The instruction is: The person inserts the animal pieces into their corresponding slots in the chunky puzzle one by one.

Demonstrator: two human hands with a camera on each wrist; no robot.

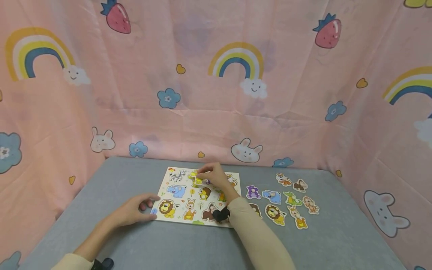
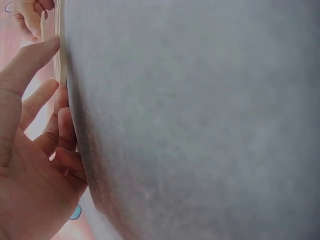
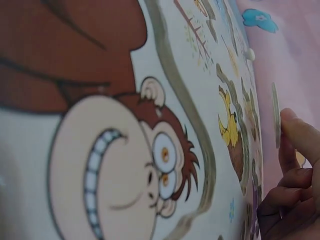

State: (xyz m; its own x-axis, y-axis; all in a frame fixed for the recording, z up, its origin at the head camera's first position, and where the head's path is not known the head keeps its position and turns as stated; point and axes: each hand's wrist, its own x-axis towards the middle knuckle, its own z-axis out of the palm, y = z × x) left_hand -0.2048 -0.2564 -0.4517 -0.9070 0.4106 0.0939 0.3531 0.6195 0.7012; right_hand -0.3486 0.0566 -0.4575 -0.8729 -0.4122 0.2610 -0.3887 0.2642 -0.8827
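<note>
A white animal puzzle board (image 1: 162, 198) lies flat on the grey table. My left hand (image 1: 129, 212) is at its near left corner, thumb tip on the corner and index fingertip against the left edge; the other fingers curl loosely beside it. Over the far middle of the board, my right hand (image 1: 217, 180) pinches a yellow animal puzzle piece (image 1: 197, 181) between thumb and fingertips. That piece (image 3: 276, 117) appears edge-on, raised off the board, in the right wrist view. A printed monkey (image 3: 165, 165) fills the near part of that view. The right hand and forearm hide part of the board.
Several loose animal pieces lie right of the board, including a lion (image 1: 275, 214), a blue elephant (image 1: 272, 197), a purple animal (image 1: 253, 192) and a kangaroo (image 1: 297, 217). The right sleeve (image 1: 260, 236) partly covers a brown piece (image 1: 255, 209). A pink printed curtain (image 1: 189, 127) stands behind the table.
</note>
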